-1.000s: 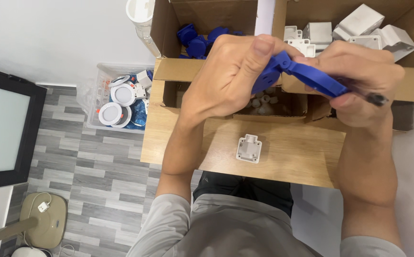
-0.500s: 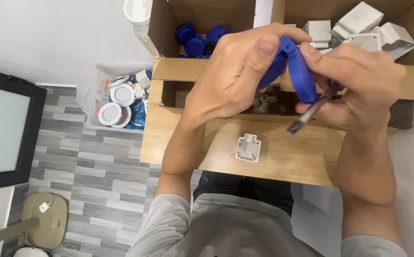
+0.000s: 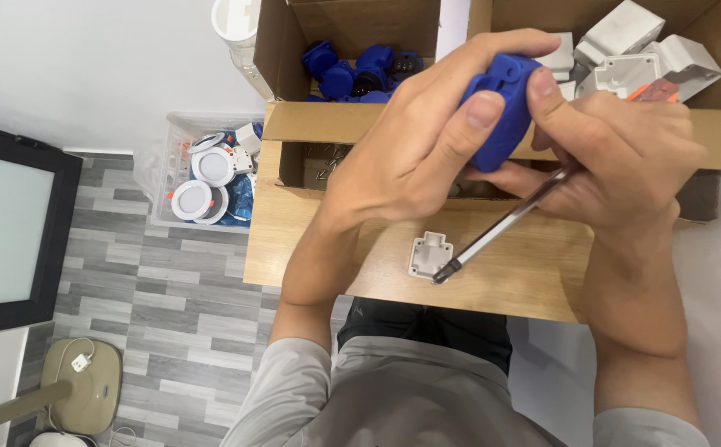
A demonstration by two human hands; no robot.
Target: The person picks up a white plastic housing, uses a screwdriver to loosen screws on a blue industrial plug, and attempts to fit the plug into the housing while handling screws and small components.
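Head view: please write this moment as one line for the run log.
left hand: holds blue plastic part | right hand: holds screwdriver, touches part | small white part: lies on wooden table

2 open brown cardboard boxes (image 3: 352, 124) at top (flaps out), dark-framed pale screen (image 3: 0, 223) far left

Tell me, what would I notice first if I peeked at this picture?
Right in the middle, the left hand grips a bright blue plastic part, while the right hand touches it and holds a screwdriver pointing down. Below them a small white plastic piece lies on the wooden table. Behind, a cardboard box holds more blue parts.
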